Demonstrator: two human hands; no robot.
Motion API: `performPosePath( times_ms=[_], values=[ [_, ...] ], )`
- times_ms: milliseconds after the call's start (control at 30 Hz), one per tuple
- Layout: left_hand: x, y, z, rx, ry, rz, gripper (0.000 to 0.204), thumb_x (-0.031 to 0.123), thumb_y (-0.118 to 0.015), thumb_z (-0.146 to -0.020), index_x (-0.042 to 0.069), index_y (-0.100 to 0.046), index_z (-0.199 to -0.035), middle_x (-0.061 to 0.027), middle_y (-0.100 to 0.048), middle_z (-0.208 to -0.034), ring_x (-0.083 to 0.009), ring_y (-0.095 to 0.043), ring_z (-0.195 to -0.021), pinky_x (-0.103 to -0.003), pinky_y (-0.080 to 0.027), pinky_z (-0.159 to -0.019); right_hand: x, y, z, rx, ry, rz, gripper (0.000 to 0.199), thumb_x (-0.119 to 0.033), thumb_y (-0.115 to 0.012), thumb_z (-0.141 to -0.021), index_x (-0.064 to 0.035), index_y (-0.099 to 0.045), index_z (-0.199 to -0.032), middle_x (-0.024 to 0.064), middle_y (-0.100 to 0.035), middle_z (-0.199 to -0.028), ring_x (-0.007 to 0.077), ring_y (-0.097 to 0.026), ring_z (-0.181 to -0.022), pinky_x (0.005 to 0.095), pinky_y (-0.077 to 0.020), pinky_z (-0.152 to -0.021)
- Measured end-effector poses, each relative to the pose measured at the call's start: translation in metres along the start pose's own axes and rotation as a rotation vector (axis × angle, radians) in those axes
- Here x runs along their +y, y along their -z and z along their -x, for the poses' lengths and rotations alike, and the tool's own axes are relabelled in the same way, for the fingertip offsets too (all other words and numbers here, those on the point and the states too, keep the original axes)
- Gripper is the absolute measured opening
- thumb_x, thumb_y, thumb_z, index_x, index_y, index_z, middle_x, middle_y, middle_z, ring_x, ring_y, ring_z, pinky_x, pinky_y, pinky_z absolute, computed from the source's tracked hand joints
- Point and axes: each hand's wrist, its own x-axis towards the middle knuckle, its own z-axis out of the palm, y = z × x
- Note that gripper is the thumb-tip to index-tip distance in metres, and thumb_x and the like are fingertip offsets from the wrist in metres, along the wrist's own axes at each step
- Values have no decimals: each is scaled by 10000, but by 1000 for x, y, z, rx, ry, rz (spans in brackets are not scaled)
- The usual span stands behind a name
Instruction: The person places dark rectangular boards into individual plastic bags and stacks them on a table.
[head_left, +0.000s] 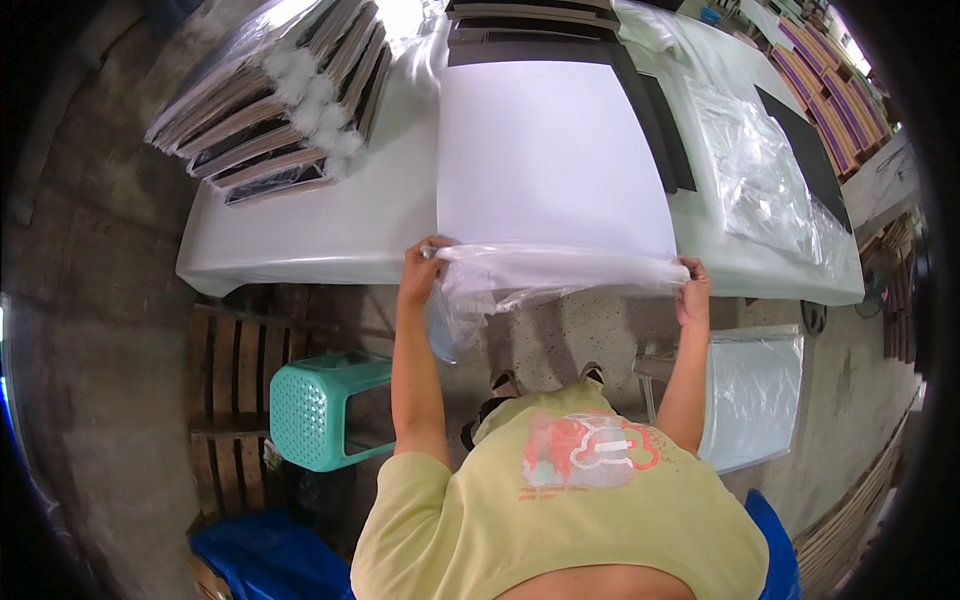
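Left hand (424, 264), right hand (692, 290): pinching opposite ends of clear, crinkled plastic film (560, 272) at six o'clock of smooth white rectangular sheet (550, 160); may tear film or crease sheet through uneven pulling.

A hand could slide across the worktop (400, 180) left of the white sheet (550, 160), up to the wrapped stack (270, 120). Dark boards (672, 135) crowd the sheet's far and right sides, though a narrow lane runs beyond them before the plastic bags (755, 170). Along its near edge, clear film (560, 270) bars the way, stretched between left hand (425, 258) and right hand (692, 285).
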Motion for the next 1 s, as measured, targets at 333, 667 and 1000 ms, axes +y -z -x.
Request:
performPosePath(
  times_ms=[333,667,1000],
  values=[
    [2,13,-12,48,98,41,87,34,-609,-695,59,-594,-777,35,-501,-595,-38,-389,-478,-191,-271,-407,-48,-4,-51,-492,-273,271,230,-44,-661,-603,-89,-498,-758,-34,-488,-704,70,-464,-645,186,-362,-550],
    [77,24,-1,-110,-297,346,163,163,-569,-790,26,-571,-879,-47,-610,-818,-129,-575,-678,-259,-485,-646,-99,-39,-30,-500,394,-74,503,-319,-608,-681,-54,-461,-1082,22,-483,-904,94,-471,-771,224,-397,-727],
    [323,-27,-18,-270,-560,954,258,226,-509,-843,85,-533,-1058,-34,-574,-993,-96,-552,-752,-185,-383,-455,-265,-121,-17,-709,379,-713,369,-184,-518,-837,-49,-452,-1174,99,-475,-1191,231,-442,-1092,362,-354,-924]
  ],
)
